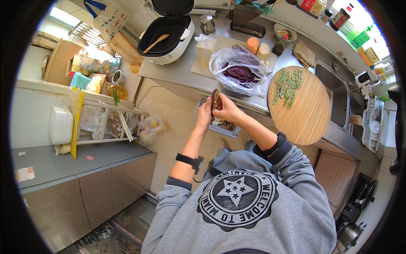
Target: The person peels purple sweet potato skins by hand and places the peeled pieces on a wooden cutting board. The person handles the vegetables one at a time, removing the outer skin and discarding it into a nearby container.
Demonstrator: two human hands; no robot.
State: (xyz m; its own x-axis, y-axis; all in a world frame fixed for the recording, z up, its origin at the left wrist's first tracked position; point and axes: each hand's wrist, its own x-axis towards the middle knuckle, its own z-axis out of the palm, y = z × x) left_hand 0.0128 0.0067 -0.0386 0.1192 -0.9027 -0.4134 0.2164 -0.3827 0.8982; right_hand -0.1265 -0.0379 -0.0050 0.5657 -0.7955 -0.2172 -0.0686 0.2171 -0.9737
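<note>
Between my two hands, over the counter's front edge, is a purple bean pod [214, 96] with green showing along its inner side. My left hand [203, 115] grips the pod from the left, thumb upward. The fingers of my right hand [227, 109] pinch it from the right. Just beyond them, a clear plastic bag [219, 60] lies open on the counter with dark purple pods [239, 75] inside. Green bean pieces [287, 83] are laid out on a round slatted board [299, 117] at the right. Below my hands, a grey bin [233, 131] holds scraps, partly hidden.
A white cooker [173, 52] stands with its lid raised, a wooden spatula [156, 43] in it. Behind the bag are a cutting board [199, 67], a peeled orange root piece [252, 45] and a sauce bottle [280, 46]. Right of the round board is a steel sink [331, 95].
</note>
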